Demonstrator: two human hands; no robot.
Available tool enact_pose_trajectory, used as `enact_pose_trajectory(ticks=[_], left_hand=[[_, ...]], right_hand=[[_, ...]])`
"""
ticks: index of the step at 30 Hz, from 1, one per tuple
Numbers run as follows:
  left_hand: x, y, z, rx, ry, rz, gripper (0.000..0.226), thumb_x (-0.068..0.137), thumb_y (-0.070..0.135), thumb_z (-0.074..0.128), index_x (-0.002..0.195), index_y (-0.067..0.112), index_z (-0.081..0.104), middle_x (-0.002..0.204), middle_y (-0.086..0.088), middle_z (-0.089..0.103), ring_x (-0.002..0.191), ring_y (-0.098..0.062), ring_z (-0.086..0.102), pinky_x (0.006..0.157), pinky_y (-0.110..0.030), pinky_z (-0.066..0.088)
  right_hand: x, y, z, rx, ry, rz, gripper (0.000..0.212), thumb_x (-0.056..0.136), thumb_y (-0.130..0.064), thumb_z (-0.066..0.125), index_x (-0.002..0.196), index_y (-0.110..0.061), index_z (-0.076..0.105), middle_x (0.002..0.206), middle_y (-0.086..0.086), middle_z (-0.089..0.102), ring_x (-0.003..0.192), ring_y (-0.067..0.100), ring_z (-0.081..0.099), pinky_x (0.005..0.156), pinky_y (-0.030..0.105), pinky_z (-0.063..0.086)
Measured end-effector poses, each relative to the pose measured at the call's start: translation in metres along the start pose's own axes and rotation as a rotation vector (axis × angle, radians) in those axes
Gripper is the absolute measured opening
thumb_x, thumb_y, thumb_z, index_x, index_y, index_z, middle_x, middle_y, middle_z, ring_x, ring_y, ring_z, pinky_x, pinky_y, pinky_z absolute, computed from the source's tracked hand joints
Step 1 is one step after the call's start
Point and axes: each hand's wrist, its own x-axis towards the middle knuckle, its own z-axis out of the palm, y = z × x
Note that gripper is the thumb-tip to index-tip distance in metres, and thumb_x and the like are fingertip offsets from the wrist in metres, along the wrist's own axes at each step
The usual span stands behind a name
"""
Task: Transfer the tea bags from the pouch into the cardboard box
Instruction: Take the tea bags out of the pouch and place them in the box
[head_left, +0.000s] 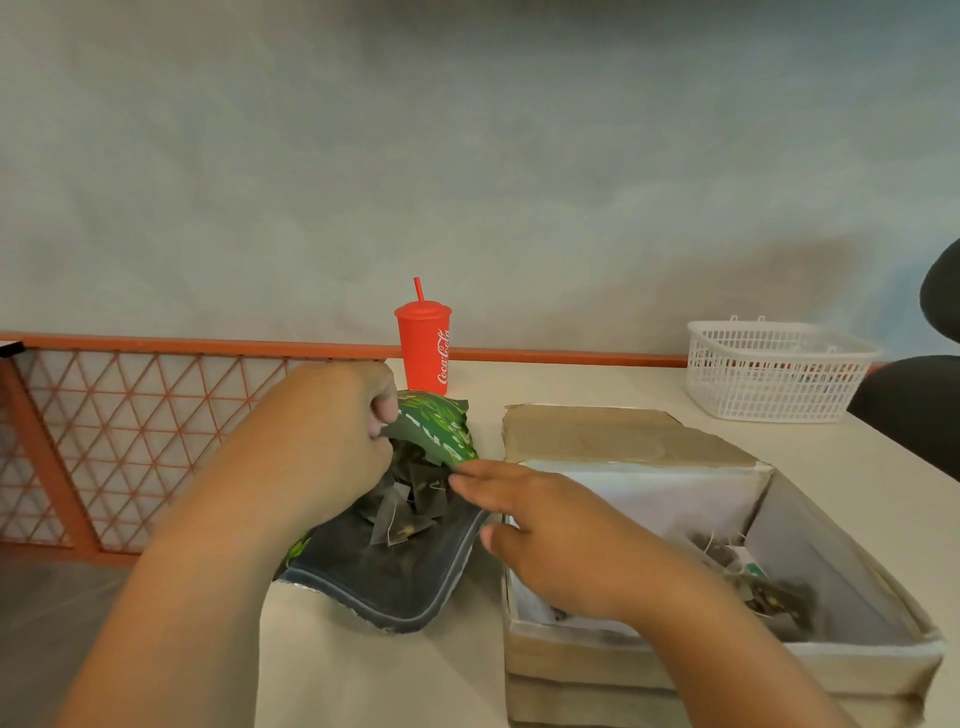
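Note:
A green pouch (441, 423) with a dark inside lies open on the table, its mouth facing me. Several dark tea bags (410, 512) show inside it. My left hand (332, 431) pinches the pouch's upper flap and holds it up. My right hand (550, 530) hovers between the pouch and the cardboard box (727, 660), fingers straight and pointing left toward the pouch mouth; it holds nothing. The box stands open to the right of the pouch, white-lined, with several tea bags (763, 587) lying in its near right part.
A red cup with a straw (425, 348) stands behind the pouch. A white plastic basket (774, 369) sits at the back right. An orange mesh railing (145, 415) runs along the table's left side. A dark chair (919, 410) is at the right edge.

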Motion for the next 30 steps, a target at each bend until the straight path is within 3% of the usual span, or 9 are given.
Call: enact_pose_trajectory(ticks=[4, 8, 13, 15, 19, 22, 25, 27, 30], left_hand=[[-0.009, 0.017, -0.008, -0.004, -0.057, 0.062, 0.016, 0.081, 0.016, 0.061, 0.068, 0.026, 0.059, 0.071, 0.012, 0.061, 0.067, -0.001, 0.055, 0.058, -0.014, 0.042], [-0.008, 0.029, 0.017, 0.116, -0.414, 0.013, 0.024, 0.095, 0.018, 0.044, 0.112, 0.025, 0.059, 0.105, 0.006, 0.058, 0.088, -0.012, 0.052, 0.056, -0.011, 0.032], [0.008, 0.017, 0.073, 0.343, -0.552, -0.058, 0.042, 0.097, 0.014, 0.035, 0.139, 0.010, 0.035, 0.138, -0.011, 0.042, 0.124, -0.024, 0.044, 0.094, -0.022, 0.035], [0.011, 0.007, 0.089, 0.360, -0.567, -0.145, 0.039, 0.096, 0.016, 0.038, 0.135, 0.011, 0.040, 0.130, -0.009, 0.049, 0.117, -0.023, 0.049, 0.095, -0.028, 0.039], [0.014, -0.006, 0.090, 0.288, -0.549, -0.224, 0.018, 0.094, 0.016, 0.041, 0.097, 0.012, 0.057, 0.073, 0.002, 0.047, 0.078, -0.016, 0.051, 0.069, -0.022, 0.040], [0.014, 0.002, 0.074, 0.265, -0.449, -0.169, 0.019, 0.093, 0.016, 0.043, 0.099, 0.013, 0.061, 0.067, 0.004, 0.045, 0.071, -0.015, 0.048, 0.066, -0.022, 0.038], [0.007, 0.018, 0.049, 0.202, -0.399, -0.098, 0.027, 0.092, 0.014, 0.047, 0.115, 0.016, 0.059, 0.082, 0.001, 0.051, 0.077, -0.016, 0.049, 0.069, -0.022, 0.036], [0.000, 0.029, 0.030, 0.155, -0.310, -0.010, 0.024, 0.092, 0.017, 0.047, 0.112, 0.019, 0.061, 0.094, 0.002, 0.058, 0.088, -0.015, 0.054, 0.069, -0.017, 0.036], [-0.012, 0.038, 0.005, -0.015, -0.207, 0.018, 0.020, 0.091, 0.016, 0.052, 0.096, 0.029, 0.067, 0.079, 0.017, 0.055, 0.072, -0.003, 0.052, 0.052, -0.006, 0.037]], right_hand=[[0.005, 0.004, 0.004, 0.022, 0.082, 0.017, 0.052, 0.096, -0.007, 0.038, 0.144, -0.026, 0.029, 0.153, -0.016, 0.018, 0.140, 0.004, 0.017, 0.101, 0.007, 0.006], [0.006, 0.007, 0.003, 0.049, 0.131, 0.042, 0.056, 0.094, -0.003, 0.037, 0.145, -0.025, 0.027, 0.153, -0.016, 0.016, 0.139, 0.002, 0.016, 0.087, -0.010, -0.001], [0.007, 0.009, 0.002, 0.099, 0.165, 0.037, 0.059, 0.093, -0.001, 0.036, 0.145, -0.027, 0.025, 0.153, -0.018, 0.014, 0.137, -0.003, 0.012, 0.080, -0.014, -0.005], [0.006, 0.010, 0.001, 0.101, 0.172, 0.037, 0.059, 0.094, -0.001, 0.035, 0.145, -0.028, 0.025, 0.153, -0.019, 0.014, 0.137, -0.004, 0.011, 0.079, -0.014, -0.005], [0.006, 0.010, 0.000, 0.105, 0.169, 0.042, 0.058, 0.094, -0.002, 0.035, 0.145, -0.029, 0.024, 0.153, -0.020, 0.013, 0.138, -0.004, 0.011, 0.077, -0.014, -0.006], [0.006, 0.010, -0.001, 0.106, 0.172, 0.040, 0.057, 0.095, -0.003, 0.035, 0.145, -0.029, 0.024, 0.153, -0.019, 0.013, 0.138, -0.002, 0.011, 0.077, -0.013, -0.005], [0.005, 0.009, -0.002, 0.104, 0.173, 0.033, 0.056, 0.095, -0.004, 0.036, 0.145, -0.028, 0.026, 0.153, -0.018, 0.015, 0.138, -0.001, 0.013, 0.077, -0.013, -0.004], [0.005, 0.009, -0.003, 0.099, 0.175, 0.023, 0.056, 0.095, -0.004, 0.036, 0.144, -0.027, 0.027, 0.153, -0.016, 0.017, 0.139, 0.002, 0.016, 0.084, -0.009, -0.001], [0.005, 0.010, -0.003, 0.094, 0.177, 0.002, 0.054, 0.094, -0.004, 0.037, 0.143, -0.025, 0.033, 0.152, -0.013, 0.023, 0.138, 0.006, 0.022, 0.097, 0.002, 0.008]])
